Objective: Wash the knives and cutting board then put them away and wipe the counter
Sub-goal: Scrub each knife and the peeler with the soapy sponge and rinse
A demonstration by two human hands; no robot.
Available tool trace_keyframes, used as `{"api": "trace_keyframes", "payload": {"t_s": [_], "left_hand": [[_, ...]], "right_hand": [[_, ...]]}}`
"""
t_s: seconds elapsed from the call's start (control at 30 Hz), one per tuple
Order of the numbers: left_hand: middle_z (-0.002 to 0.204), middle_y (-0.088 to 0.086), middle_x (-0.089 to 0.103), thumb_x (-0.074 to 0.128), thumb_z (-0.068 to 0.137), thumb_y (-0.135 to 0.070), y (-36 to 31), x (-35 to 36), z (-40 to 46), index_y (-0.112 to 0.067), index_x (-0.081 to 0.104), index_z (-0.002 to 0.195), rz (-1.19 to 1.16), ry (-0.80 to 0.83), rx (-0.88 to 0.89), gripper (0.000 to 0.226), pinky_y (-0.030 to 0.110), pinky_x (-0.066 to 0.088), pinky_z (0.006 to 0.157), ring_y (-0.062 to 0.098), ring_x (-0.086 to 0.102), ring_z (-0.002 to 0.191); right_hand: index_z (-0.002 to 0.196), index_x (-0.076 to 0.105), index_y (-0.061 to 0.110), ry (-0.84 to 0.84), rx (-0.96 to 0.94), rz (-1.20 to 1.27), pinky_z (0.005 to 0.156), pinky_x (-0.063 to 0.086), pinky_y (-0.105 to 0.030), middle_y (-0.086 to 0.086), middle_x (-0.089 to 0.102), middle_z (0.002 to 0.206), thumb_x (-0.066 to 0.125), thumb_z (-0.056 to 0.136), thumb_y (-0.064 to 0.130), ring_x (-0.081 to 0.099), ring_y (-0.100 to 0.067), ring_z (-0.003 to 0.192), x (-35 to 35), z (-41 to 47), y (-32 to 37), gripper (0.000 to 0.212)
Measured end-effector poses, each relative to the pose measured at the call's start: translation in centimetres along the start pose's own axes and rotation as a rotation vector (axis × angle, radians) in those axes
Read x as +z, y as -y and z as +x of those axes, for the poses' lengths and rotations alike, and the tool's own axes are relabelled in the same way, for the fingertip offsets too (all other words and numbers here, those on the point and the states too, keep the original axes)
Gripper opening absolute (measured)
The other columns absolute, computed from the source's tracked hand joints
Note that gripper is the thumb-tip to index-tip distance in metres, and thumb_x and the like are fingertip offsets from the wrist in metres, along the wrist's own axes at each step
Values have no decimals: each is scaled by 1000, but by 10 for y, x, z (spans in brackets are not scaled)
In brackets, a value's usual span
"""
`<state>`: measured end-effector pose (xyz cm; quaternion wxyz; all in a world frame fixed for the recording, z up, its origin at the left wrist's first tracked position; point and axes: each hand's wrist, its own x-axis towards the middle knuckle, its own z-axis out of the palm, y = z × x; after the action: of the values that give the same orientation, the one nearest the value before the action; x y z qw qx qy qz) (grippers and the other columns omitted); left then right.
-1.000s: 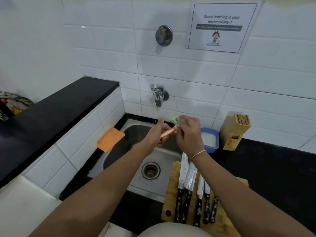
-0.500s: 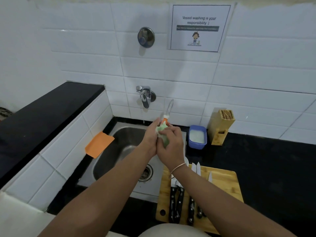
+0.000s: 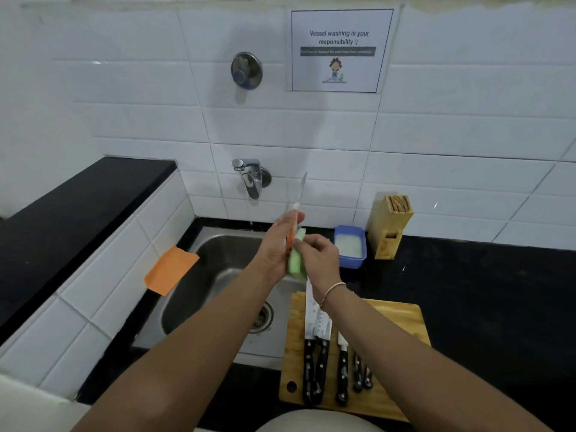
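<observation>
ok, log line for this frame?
step: scrub | left hand: holds orange-handled knife blade up | right hand: sponge on handle | tap: dripping

A wall of glossy white rectangular tiles with grey grout rose behind a polished black stone worktop. A printed paper notice was stuck high on the tiles — its top lines read "Vessel washing is your responsibility :)". Left of it sat a round chrome wall fitting, and below that a chrome wall-mounted tap. On the left, a raised black-topped ledge ran toward the wall — its side faced with the same white tiles. Light reflected softly off the tiles.
</observation>
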<state>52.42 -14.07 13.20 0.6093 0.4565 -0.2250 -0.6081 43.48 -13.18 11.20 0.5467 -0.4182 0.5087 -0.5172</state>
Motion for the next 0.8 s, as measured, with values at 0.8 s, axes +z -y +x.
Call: {"api": "trace_keyframes", "payload": {"t_s": [0.8], "left_hand": [[114, 13, 70, 53, 106, -27, 14, 9, 9, -9, 55, 110, -86, 22, -150, 19, 34, 62, 67, 24, 70, 86]], "right_hand": [[91, 71, 14, 44, -688, -531, 79, 43, -9, 0, 64, 95, 74, 81, 6, 60, -9, 87, -29, 7, -17, 13]]}}
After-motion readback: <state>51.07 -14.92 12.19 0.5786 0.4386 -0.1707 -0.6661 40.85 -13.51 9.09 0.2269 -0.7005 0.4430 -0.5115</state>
